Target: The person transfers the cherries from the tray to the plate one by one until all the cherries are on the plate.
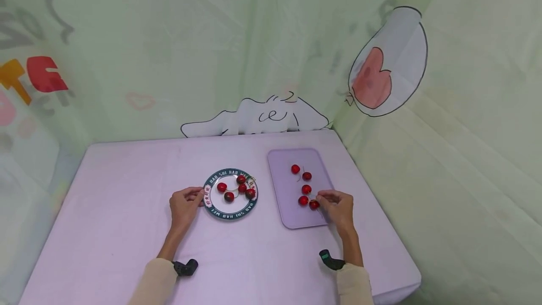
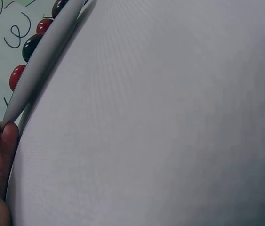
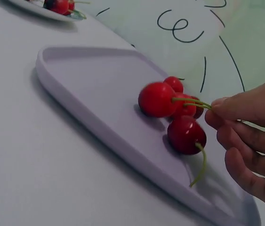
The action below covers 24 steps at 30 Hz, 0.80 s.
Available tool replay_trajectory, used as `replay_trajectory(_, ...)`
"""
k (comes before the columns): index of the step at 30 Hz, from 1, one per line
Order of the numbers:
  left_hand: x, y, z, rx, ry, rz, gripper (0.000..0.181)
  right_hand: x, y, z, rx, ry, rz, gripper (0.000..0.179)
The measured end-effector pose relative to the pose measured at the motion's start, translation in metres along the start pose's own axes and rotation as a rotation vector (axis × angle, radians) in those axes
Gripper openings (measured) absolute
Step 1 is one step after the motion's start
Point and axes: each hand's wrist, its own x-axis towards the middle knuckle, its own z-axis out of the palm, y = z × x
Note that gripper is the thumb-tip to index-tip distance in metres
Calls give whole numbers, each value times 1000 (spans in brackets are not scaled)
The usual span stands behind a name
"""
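My left hand (image 1: 186, 205) pinches the left rim of a round plate (image 1: 228, 217) with a green lettered border. Several red cherries (image 1: 229, 196) with stems lie on that plate. In the left wrist view, thumb and finger meet at the plate's edge (image 2: 43, 61), and the underside shows. Over the lilac tray (image 1: 284, 178), my right hand (image 1: 340, 208) pinches thin green stems (image 3: 196, 100) between thumb and fingertip. A bright red cherry (image 3: 156, 100) hangs at the end of one stem. Below it, a darker cherry (image 3: 187, 135) rests on the tray, its stem free.
Other cherries (image 1: 295, 169) lie spread along the tray's middle. The plate is left of the tray on a pale-covered table (image 1: 127, 201). Behind the table hangs a light green cloth backdrop (image 1: 169, 51) with drawings, and another sheet (image 1: 444, 178) hangs along the right side.
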Motion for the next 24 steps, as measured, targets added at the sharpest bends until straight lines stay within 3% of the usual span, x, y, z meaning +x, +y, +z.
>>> replay_trajectory(7,-1,-1,-1,-8,13,10,22,9,-14,7,114,12,-31,21)
replay_trajectory(15,0,-3,0,-25,13,-3,22,16,-30,21,279,-10,2,26)
replay_trajectory(24,5,-3,3,-42,14,15,19,17,-50,56,527,-42,27,32)
